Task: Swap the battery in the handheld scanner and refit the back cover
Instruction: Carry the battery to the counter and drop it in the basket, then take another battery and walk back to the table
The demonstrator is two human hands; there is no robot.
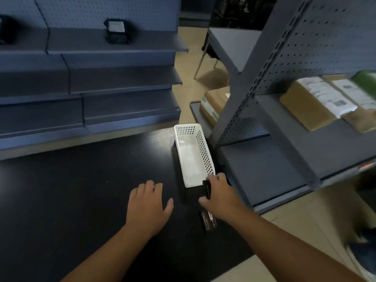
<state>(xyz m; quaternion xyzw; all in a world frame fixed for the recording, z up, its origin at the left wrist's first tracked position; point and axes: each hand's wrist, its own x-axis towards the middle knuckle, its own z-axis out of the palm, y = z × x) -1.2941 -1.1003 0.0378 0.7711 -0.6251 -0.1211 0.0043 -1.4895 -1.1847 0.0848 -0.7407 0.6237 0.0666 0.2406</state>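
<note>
My right hand [220, 197] grips a black handheld scanner [207, 189] just in front of the near end of a white perforated basket [200, 143] on the dark table [81, 190]. Only the scanner's edge with a row of small dots shows past my fingers. A dark flat battery-like piece [208, 220] with a label lies on the table under my right wrist. My left hand [149, 204] hovers flat over the table to the left, fingers spread, holding nothing.
Grey pegboard shelving [264, 155] stands right of the table, with cardboard parcels [313, 104] on its shelf. Grey stepped shelves [122, 78] run behind the table; a black device [117, 31] sits on the top one. The basket looks empty.
</note>
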